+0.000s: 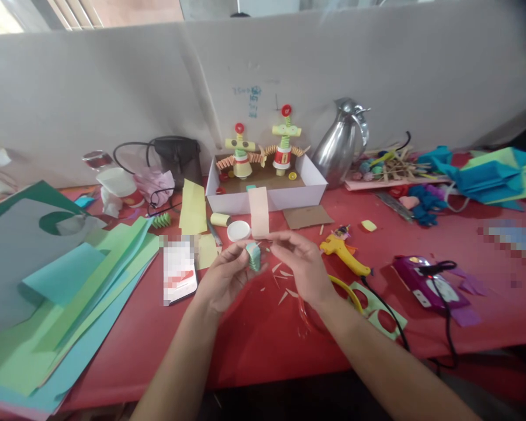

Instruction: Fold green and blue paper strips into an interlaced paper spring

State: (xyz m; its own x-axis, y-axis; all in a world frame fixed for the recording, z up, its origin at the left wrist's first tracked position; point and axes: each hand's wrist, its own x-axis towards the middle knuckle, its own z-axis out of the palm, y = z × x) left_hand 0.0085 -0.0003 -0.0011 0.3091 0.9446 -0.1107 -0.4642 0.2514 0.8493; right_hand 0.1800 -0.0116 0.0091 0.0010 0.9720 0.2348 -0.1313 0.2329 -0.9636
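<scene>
Beyond the hands (220, 280), a box (228, 204) holds two figures (283, 156).

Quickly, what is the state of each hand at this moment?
Left hand: closed on a folded teal paper piece.
Right hand: partly curled; whether it holds anything cannot be told.

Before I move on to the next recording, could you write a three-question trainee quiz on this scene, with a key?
1. What does the left hand hold?
A) A yellow plastic glue gun
B) A pleated blue-green paper piece
C) A dark-edged phone

2. True or false: the shiny silver metal jug stands beside the white open-topped box.

3. How many paper figures with round red tops stand in the box?

Key: 1. B; 2. True; 3. Two.
</scene>
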